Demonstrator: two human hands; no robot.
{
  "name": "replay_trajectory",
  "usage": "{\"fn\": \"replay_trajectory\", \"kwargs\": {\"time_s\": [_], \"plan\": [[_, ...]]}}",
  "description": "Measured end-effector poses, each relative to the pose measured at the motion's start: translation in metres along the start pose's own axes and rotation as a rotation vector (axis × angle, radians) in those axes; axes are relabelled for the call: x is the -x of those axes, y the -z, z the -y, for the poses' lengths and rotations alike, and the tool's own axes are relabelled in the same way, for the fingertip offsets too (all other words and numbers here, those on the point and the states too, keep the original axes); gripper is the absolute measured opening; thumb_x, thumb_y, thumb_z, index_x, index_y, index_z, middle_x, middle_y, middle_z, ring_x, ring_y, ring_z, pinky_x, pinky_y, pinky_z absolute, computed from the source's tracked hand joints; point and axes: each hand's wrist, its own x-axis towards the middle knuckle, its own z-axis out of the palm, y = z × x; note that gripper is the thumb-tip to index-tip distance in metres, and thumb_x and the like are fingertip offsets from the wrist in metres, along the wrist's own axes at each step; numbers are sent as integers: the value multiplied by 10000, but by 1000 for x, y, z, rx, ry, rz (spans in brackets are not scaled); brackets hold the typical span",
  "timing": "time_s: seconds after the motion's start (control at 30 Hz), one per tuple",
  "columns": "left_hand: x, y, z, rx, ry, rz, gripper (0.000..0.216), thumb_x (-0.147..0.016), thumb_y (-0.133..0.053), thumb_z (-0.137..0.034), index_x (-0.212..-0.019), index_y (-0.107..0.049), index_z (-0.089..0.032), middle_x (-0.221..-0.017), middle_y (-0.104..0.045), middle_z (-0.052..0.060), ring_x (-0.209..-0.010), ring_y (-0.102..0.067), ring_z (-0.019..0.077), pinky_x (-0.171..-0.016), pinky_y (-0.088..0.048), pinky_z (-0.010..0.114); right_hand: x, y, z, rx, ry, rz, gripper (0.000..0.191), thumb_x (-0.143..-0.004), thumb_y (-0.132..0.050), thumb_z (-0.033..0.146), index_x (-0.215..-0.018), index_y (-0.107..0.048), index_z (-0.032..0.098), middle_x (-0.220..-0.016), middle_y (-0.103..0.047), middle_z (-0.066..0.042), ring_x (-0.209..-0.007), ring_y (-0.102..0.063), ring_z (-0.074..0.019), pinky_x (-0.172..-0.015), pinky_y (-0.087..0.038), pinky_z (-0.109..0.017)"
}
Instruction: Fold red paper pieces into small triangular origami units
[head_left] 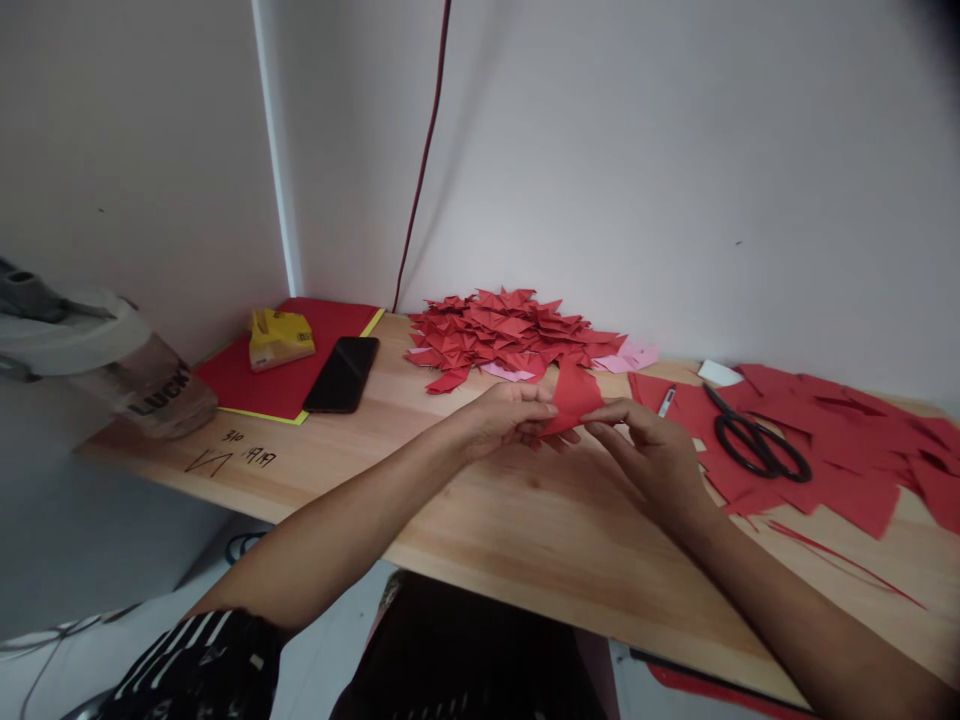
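Both of my hands pinch one small piece of red paper (574,393) just above the wooden desk (525,520). My left hand (502,415) grips its left edge with the fingers closed. My right hand (649,450) holds the right edge between thumb and fingertips. Behind the paper lies a pile of folded red paper pieces (506,335), with a few pink ones (634,355) at its right side.
Black scissors (757,440) lie on loose red paper sheets (840,450) at the right, beside a pen (666,400) and a white slip (718,373). A black phone (343,373), a yellow box (279,337) and red card (300,350) sit at the left. White walls enclose the desk.
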Motion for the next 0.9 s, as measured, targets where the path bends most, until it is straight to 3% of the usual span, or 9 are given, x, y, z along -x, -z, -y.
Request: {"fn": "replay_trajectory", "kwargs": {"time_s": [0.2,0.4,0.63,0.9], "plan": [[3,-5,-3,-67,52,-46,204,-745,-661,-290,-818,-557,-130,-731,-735,101,-612,-695,151,-547,-414,198,-2,-5,2,-196,-134,-34,121,-886,-622,318,-816,-644,222,-888,-694,-38,-807,-633,-184,-718,-484,-315],[5,-15,-8,-61,-22,-114,249,-720,-672,-244,-900,-531,-144,-821,-748,109,-625,-709,156,-533,-435,192,-6,-6,2,-284,-264,-44,172,-848,-648,371,-765,-643,220,-742,-661,-17,-701,-602,-170,-635,-468,-285],[3,-12,-3,-107,-131,-150,236,-715,-678,-207,-879,-523,-140,-776,-743,94,-637,-720,167,-554,-471,195,-8,-4,10,-348,-319,4,226,-844,-646,404,-719,-611,219,-662,-610,2,-616,-548,-148,-575,-431,-263],[2,-19,2,-106,-144,-212,140,-752,-641,-172,-823,-525,-138,-721,-733,80,-637,-719,159,-554,-493,193,-8,-6,10,-314,-329,-89,245,-827,-658,392,-679,-591,209,-732,-615,-20,-699,-547,-161,-617,-422,-278]]}}
